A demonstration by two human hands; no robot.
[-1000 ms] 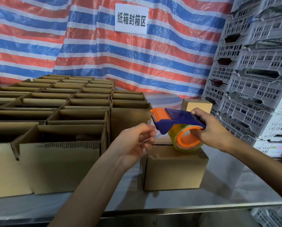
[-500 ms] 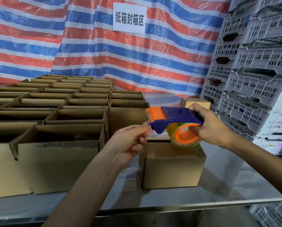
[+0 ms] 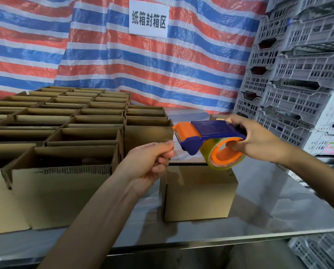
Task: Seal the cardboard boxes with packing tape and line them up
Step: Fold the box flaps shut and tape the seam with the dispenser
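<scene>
A closed cardboard box [image 3: 199, 193] stands alone on the steel table [image 3: 278, 206]. Above it my right hand [image 3: 259, 138] grips a blue and orange tape dispenser [image 3: 207, 136] loaded with a clear tape roll [image 3: 223, 155] on an orange core. My left hand [image 3: 152, 162] pinches the free end of the clear tape just left of the dispenser's orange blade end. A short stretch of tape spans between fingers and dispenser, hard to make out. The box top is mostly hidden by the dispenser.
Several open cardboard boxes [image 3: 65, 136] fill the table's left side in rows. Another small box [image 3: 216, 117] sits behind the dispenser. Grey plastic crates [image 3: 298, 74] are stacked at the right. A striped tarp with a white sign [image 3: 148, 18] hangs behind.
The dispenser has risen and levelled out above the box. My left hand closed on the tape end and drew slightly left and down, away from the blade.
</scene>
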